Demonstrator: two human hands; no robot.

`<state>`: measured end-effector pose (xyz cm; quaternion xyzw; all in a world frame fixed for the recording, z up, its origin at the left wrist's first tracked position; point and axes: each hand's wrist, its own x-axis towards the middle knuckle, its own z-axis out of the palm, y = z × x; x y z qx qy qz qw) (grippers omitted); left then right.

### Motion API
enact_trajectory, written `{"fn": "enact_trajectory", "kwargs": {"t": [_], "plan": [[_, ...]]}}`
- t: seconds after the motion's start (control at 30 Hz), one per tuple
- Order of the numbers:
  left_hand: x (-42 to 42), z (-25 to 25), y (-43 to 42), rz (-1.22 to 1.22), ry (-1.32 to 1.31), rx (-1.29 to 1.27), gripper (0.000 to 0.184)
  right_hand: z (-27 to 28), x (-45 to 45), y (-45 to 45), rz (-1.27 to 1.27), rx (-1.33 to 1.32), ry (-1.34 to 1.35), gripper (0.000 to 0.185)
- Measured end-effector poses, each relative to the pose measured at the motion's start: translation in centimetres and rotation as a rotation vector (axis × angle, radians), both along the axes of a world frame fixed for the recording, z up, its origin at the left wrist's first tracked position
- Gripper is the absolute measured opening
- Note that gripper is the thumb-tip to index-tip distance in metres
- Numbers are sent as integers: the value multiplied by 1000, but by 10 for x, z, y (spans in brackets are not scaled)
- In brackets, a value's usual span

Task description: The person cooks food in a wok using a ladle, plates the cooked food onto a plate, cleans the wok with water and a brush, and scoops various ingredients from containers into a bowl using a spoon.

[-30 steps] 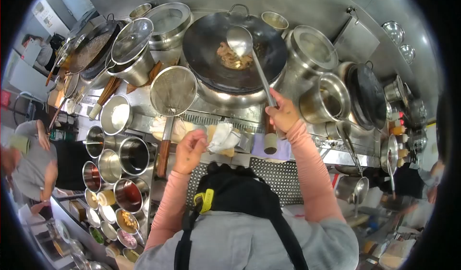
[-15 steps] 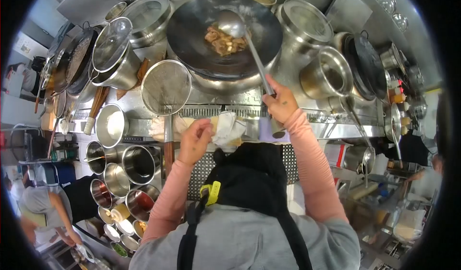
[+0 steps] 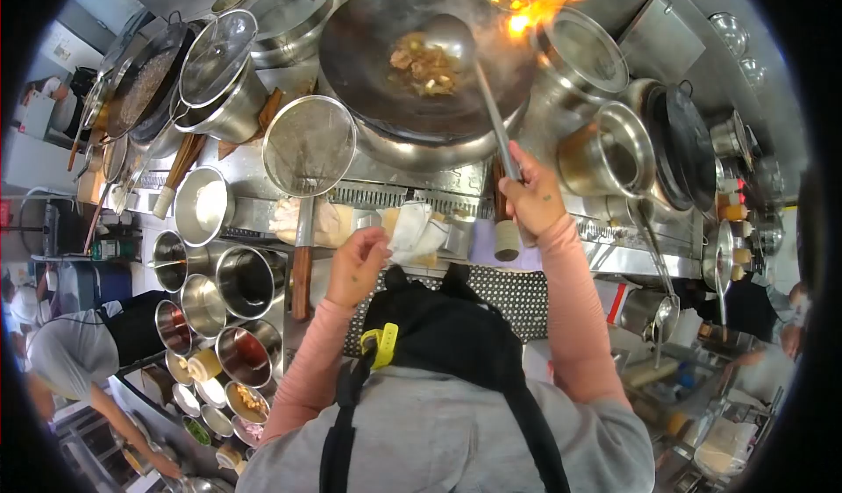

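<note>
My right hand grips the handle of a long metal ladle, whose bowl is in the wok. Browned pieces of food lie in the middle of the large dark wok, beside the ladle's bowl. Loosely curled, with nothing seen in it, my left hand hovers by a folded white cloth at the stove's front edge. Orange flame rises at the wok's far right rim, with some smoke or steam.
A round mesh strainer lies left of the wok, its wooden handle towards me. Steel pots flank the wok. Several bowls and containers stand at left. A co-worker is bent over at far left.
Flame has flared up at the wok's right rim. The ladle's bowl has moved slightly within the wok, and my right hand has shifted right with the handle. The whole view has turned a little.
</note>
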<state>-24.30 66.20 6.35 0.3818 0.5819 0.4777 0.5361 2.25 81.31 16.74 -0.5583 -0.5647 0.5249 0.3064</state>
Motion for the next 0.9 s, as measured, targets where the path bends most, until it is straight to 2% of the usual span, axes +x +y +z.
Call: {"fn": "enact_trajectory", "kwargs": {"t": [0.13,0.23,0.37,0.63,0.73,0.83,0.9], "plan": [[14,4,0,-19,17,-34,27,5,8,-19,52,-139,166,65],[19,8,0,-4,0,-18,28,-2,20,10,70,-140,132,65],[21,4,-3,-20,42,-29,28,-18,6,27,56,39,14,65],[21,-1,-9,-61,39,-82,25,11,16,-19,157,-149,136,65],[12,-2,-18,-308,122,-18,23,6,19,3,131,-71,35,65],[15,-6,-26,-457,63,-53,21,-14,9,27,111,150,-116,64],[22,-22,-36,-446,16,-65,20,-6,0,18,126,55,-59,64]]}}
